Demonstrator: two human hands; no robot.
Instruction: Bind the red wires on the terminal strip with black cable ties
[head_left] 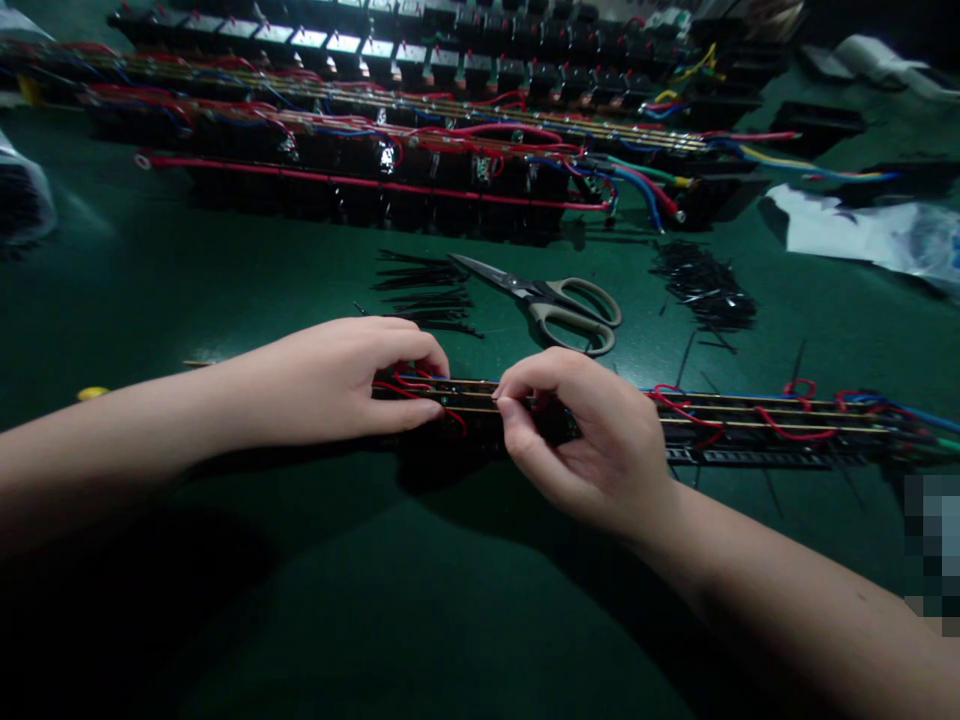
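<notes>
A long, narrow wired assembly (765, 425) lies across the green table, with brass-coloured rods, red and blue wires, and thin black ties sticking out of it. My left hand (360, 375) is bent over its left part, thumb on the near side and fingers on the far side, holding it. Close by on the right, my right hand (585, 430) pinches thumb and forefinger together just above the rods. Whatever is between those fingertips is too small to make out. Red wires (409, 382) show between the left thumb and fingers.
Scissors (555, 300) lie beyond my hands, between black cable ties (424, 290) and a pile of short black pieces (705, 285). Several similar wired assemblies (375, 150) line the back. Plastic bags (870, 230) sit at right, another bag (22, 190) at left.
</notes>
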